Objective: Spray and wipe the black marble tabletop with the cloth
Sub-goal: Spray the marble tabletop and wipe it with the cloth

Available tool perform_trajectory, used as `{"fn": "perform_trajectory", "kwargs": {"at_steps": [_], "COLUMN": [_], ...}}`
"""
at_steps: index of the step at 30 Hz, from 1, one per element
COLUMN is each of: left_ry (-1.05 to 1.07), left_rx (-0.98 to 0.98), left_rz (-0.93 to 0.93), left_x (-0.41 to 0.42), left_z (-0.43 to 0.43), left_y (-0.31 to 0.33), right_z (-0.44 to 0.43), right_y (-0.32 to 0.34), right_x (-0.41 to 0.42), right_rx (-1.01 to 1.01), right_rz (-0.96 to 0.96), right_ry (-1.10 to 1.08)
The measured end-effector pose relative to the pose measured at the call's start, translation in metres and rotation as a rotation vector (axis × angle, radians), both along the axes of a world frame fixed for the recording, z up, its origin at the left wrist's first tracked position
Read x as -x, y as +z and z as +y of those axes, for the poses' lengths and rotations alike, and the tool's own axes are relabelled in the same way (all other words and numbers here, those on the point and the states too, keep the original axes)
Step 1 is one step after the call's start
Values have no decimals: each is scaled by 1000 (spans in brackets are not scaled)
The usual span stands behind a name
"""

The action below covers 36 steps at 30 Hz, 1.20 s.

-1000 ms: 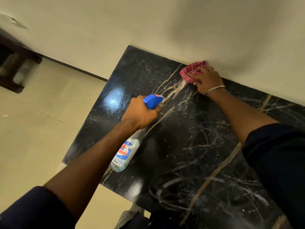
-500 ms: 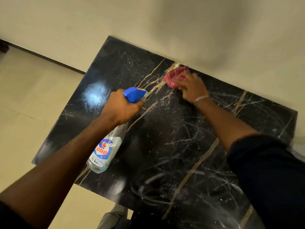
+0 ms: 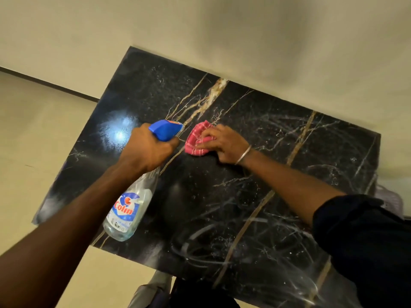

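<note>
Left hand (image 3: pixel 148 150) grips spray bottle (image 3: pixel 129 205) above surface (image 3: pixel 278 196); right hand (image 3: pixel 224 143) presses red cloth (image 3: pixel 195 141) flat, fingers curled over it.

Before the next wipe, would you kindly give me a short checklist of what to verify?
1. The right hand holds the cloth against the tabletop: ok.
2. The left hand grips the bottle at its blue head: ok.
3. Liquid left in the bottle: cannot tell.
4. Near part of the tabletop free of streaks: not ok, white swirls show there.
</note>
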State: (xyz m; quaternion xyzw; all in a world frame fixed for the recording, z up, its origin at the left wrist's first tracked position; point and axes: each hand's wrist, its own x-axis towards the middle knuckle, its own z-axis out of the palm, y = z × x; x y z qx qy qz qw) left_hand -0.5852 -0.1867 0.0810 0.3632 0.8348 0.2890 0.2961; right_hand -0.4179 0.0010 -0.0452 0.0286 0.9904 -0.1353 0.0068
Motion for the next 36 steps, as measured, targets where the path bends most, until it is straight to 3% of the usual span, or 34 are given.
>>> {"fn": "perform_trajectory", "kwargs": {"at_steps": [5, 8, 12, 15, 18, 20, 24, 27, 30, 33, 36], "left_ry": [-25, -25, 10, 32, 29, 30, 40, 49, 42, 44, 39], "left_rx": [-4, 10, 8, 16, 2, -5, -7, 3, 7, 14, 24], "left_rz": [2, 1, -9, -11, -23, -19, -29, -19, -38, -26, -22], "left_x": [-6, -9, -12, -14, -17, -18, -19, -22, -25, -26, -24], "left_z": [-13, -21, -30, -35, -40, -44, -55, -63, -72, -79, -87], "left_y": [2, 4, 6, 12, 18, 20, 18, 12, 8, 5, 1], "right_z": [69, 60, -14, -58, -45, -21, 4, -17, -70, -112, -102], "right_y": [16, 20, 9, 3, 9, 14, 24, 26, 18, 13, 14], "right_x": [24, 29, 2, -30, -38, -28, 5, 15, -2, -30, -40], "right_rx": [-24, -4, 13, 39, -56, -97, 11, 54, 72, 112, 84], "right_rz": [-70, -68, 26, -29, -48, -72, -120, -129, -90, -63, -60], "right_ry": [-537, -623, -485, -171, 149, 83, -466, -571, -447, -154, 79]}}
